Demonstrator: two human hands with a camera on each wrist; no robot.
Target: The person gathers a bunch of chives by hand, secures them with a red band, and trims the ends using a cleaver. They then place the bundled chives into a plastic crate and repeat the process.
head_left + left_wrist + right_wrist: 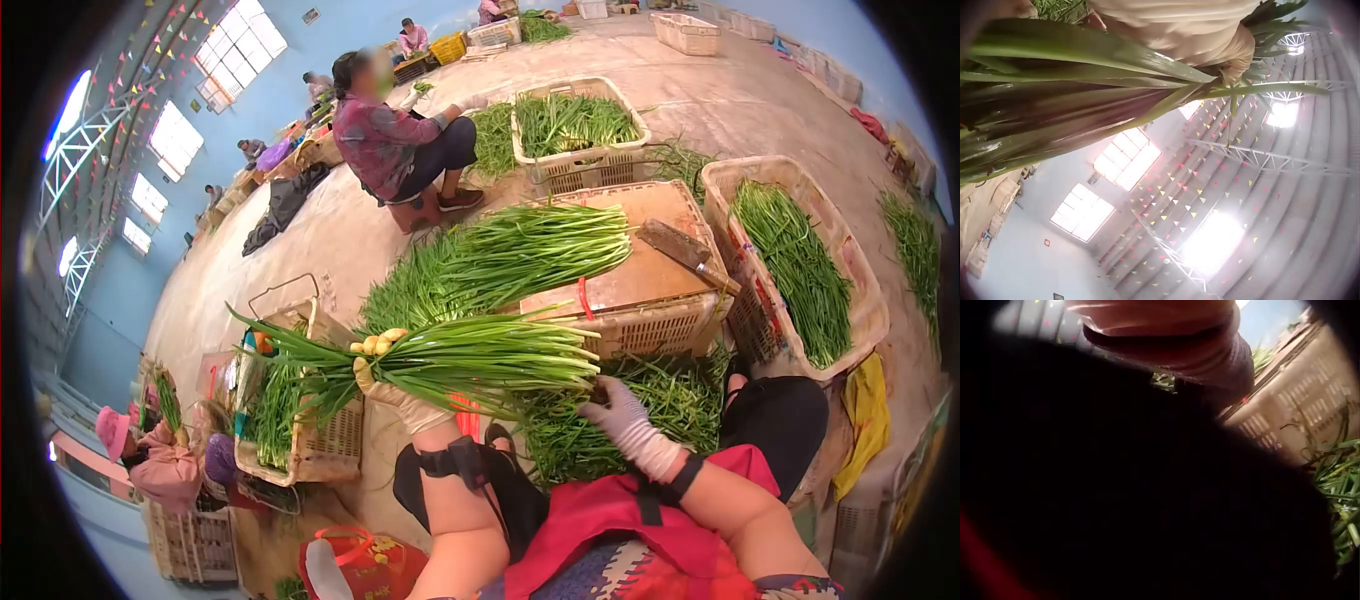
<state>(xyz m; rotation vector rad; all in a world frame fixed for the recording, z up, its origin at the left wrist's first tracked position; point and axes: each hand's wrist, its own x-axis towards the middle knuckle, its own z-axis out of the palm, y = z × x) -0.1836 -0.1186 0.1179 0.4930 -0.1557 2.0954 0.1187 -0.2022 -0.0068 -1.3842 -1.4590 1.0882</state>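
My gloved left hand (405,400) grips a thick bunch of garlic chives (490,355) round its middle. In the head view the yellowish fingertips (380,343) show over the top of the stalks. The leaf tips fan out to the left, and the pale stem ends point right. Wide green leaves (1072,94) fill the upper part of the left wrist view beside the glove (1179,25). My gloved right hand (630,425) is at the stem ends, its dirty fingertips right by them; I cannot tell whether it pinches any. Mostly black, the right wrist view shows part of that glove (1166,337).
Ahead, a board on an upturned crate (650,320) bears more chives (540,250) and a wooden-handled knife (685,250). Loose chives (630,430) lie below my hands. Crates of chives stand at the right (860,300) and left (325,440). A person (400,140) sits beyond.
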